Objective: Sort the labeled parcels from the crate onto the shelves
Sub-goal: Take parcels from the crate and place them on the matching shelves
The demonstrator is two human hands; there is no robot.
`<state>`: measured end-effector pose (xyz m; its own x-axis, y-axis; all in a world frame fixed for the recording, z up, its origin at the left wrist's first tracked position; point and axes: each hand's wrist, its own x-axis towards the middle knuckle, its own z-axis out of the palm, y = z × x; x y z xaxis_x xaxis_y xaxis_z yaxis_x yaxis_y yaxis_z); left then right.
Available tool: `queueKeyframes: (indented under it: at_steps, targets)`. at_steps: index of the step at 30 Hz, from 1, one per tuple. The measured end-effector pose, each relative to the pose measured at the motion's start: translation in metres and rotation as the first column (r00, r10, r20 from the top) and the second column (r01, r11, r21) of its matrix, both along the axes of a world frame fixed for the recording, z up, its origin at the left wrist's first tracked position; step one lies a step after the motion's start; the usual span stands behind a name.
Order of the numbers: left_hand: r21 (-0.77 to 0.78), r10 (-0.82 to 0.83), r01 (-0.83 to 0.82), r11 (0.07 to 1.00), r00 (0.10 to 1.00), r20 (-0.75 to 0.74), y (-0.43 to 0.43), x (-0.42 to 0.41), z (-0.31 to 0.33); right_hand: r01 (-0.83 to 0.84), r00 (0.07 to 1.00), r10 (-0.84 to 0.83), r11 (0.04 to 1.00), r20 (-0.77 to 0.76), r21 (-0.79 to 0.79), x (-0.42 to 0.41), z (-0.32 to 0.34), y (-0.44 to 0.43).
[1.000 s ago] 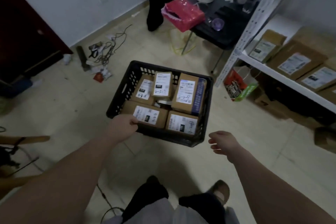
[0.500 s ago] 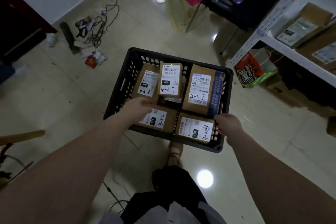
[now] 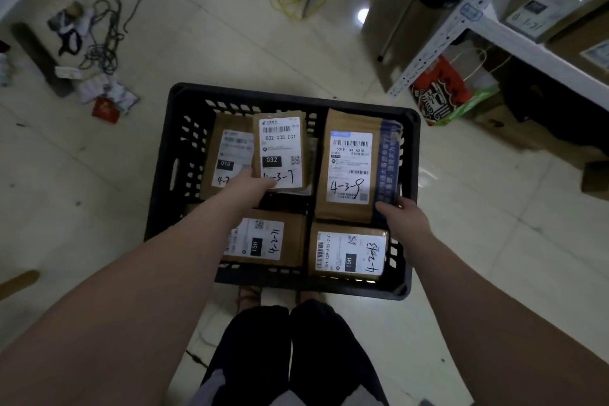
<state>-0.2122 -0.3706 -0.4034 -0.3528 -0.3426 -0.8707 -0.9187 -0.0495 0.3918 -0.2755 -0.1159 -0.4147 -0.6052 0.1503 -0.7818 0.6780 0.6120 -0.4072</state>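
Black lattice-plastic crate (image 3: 296,94) at 12 o'clock holds flat cardboard parcels (image 3: 349,254) with white labels. My left hand (image 3: 245,186) rests on the near edge of the 4-3-7 parcel (image 3: 280,148), long axis pointing away; I cannot tell if it grips. My right hand (image 3: 407,217) pinches the near corner of the blue-taped 4-3-9 parcel (image 3: 349,165). Shelves (image 3: 543,64) stand at 2 o'clock, nearer that hand.

black plastic crate (image 3: 164,175), cardboard parcels (image 3: 346,194), glossy tiled floor (image 3: 230,53).

Dim, floor glare, warped edges

Crate (image 3: 283,97) crowded with parcels (image 3: 349,168) (top open)
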Motion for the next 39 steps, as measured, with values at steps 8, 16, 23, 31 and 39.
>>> queueKeyframes:
  at_steps: [8,16,23,31,39]
  targets:
    - [0.218,0.164,-0.151,0.964,0.986,-0.039,-0.006,-0.022,-0.023,0.238,0.971,-0.238,0.969,0.007,-0.068,0.012,-0.020,-0.005]
    - [0.296,0.125,-0.081,0.952,0.983,-0.134,-0.009,-0.028,-0.022,0.339,0.940,-0.342,0.934,-0.009,-0.112,0.020,-0.026,-0.007]
    - [0.360,0.323,-0.223,0.906,0.914,-0.246,-0.002,-0.027,0.002,0.163,0.941,-0.109,0.976,-0.321,0.144,0.021,-0.005,-0.021]
    - [0.402,-0.034,0.182,0.897,0.937,-0.348,0.025,-0.021,0.045,0.186,0.957,-0.281,0.783,-0.071,-0.594,0.007,0.044,-0.056]
    - [0.135,-0.335,0.347,0.928,0.937,-0.103,0.048,-0.008,-0.001,0.495,0.825,-0.530,0.504,0.199,-0.708,0.023,0.038,0.006]
